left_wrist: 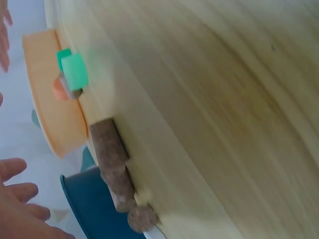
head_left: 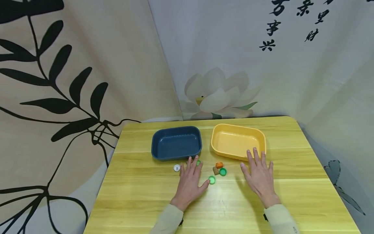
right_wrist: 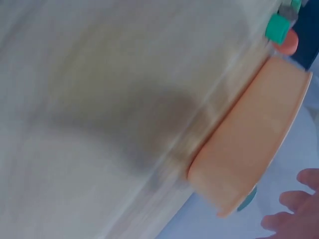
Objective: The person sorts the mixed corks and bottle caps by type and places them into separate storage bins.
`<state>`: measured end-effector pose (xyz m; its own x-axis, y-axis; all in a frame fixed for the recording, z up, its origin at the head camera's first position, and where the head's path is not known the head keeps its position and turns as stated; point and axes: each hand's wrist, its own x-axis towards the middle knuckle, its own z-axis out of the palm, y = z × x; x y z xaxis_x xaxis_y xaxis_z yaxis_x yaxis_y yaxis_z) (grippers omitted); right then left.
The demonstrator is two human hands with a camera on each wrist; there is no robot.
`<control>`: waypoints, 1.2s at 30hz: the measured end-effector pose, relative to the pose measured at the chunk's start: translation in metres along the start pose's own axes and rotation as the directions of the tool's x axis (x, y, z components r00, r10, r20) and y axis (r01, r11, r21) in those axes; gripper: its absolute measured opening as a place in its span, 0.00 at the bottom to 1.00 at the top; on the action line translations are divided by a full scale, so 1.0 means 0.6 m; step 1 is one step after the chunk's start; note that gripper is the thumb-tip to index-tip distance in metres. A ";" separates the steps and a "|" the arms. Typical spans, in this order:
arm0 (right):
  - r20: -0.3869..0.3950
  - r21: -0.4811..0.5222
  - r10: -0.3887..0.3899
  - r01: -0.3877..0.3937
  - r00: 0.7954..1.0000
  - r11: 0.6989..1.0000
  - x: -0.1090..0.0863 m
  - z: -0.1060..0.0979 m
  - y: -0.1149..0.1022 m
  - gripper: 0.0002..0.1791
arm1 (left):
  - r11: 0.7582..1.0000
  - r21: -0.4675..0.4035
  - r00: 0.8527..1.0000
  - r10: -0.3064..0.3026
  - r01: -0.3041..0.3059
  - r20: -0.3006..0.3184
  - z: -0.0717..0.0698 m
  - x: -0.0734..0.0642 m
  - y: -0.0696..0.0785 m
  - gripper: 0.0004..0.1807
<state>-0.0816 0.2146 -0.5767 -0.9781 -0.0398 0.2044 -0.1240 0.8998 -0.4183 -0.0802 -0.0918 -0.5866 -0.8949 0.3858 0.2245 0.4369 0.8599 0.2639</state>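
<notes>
My left hand (head_left: 189,183) is held over the table with its fingers spread, in front of the dark blue tray (head_left: 176,159). It hides part of a small group of pieces below it. Beside its fingers lie a white cap (head_left: 176,168) and a green cap (head_left: 212,179). Brown corks (left_wrist: 109,144) show in the left wrist view, near the blue tray. My right hand (head_left: 260,182), fingers apart, holds nothing; its fingertips overlap the front right corner of the yellow tray (head_left: 228,154) in the head view. Between the hands sit another green cap (head_left: 223,172), an orange cap (head_left: 219,165) and a brown cork (head_left: 216,171).
Both trays stand side by side at the back of the wooden table (head_left: 140,195). A printed curtain (head_left: 131,65) with dark leaves hangs behind on the left. Another curtain (head_left: 292,81), bearing a lotus and characters, hangs close to the table's back edge.
</notes>
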 end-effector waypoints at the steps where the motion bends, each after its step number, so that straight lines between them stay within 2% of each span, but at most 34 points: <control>1: -0.001 0.005 0.009 -0.009 1.000 1.000 0.003 -0.004 0.005 0.39 | 1.000 0.006 1.000 0.002 -0.002 0.016 0.002 0.001 0.003 0.40; 5: -0.001 0.023 0.051 -0.051 0.999 0.998 0.020 -0.021 0.027 0.39 | 1.000 0.026 0.999 0.013 -0.014 0.049 0.009 0.003 0.012 0.40; 13: -0.025 0.015 0.131 -0.131 0.991 0.991 0.063 -0.031 0.070 0.42 | 0.994 0.100 0.998 0.038 -0.043 0.046 0.024 0.005 0.022 0.37; 20: 0.036 -0.009 0.227 -0.227 0.973 0.974 0.089 -0.027 0.087 0.49 | 0.989 0.143 0.995 0.028 -0.041 0.091 0.031 0.007 0.030 0.36; 26: 0.083 -0.009 0.254 -0.254 0.964 0.967 0.098 -0.013 0.096 0.51 | 0.988 0.154 0.991 0.009 -0.030 0.136 0.042 0.013 0.036 0.37; 31: 0.103 0.002 0.264 -0.266 0.959 0.964 0.097 -0.003 0.097 0.50 | 0.983 0.172 0.993 0.037 -0.057 0.115 0.053 0.014 0.036 0.34; 36: 0.107 0.002 0.242 -0.244 0.964 0.970 0.096 0.002 0.092 0.49 | 0.976 0.199 0.993 0.066 -0.085 0.102 0.055 0.015 0.035 0.29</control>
<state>-0.1451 0.2612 -0.5890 -0.9911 0.1331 0.0006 0.1181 0.8815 -0.4572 -0.0818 -0.0590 -0.6102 -0.8688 0.4736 0.1449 0.4847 0.8731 0.0522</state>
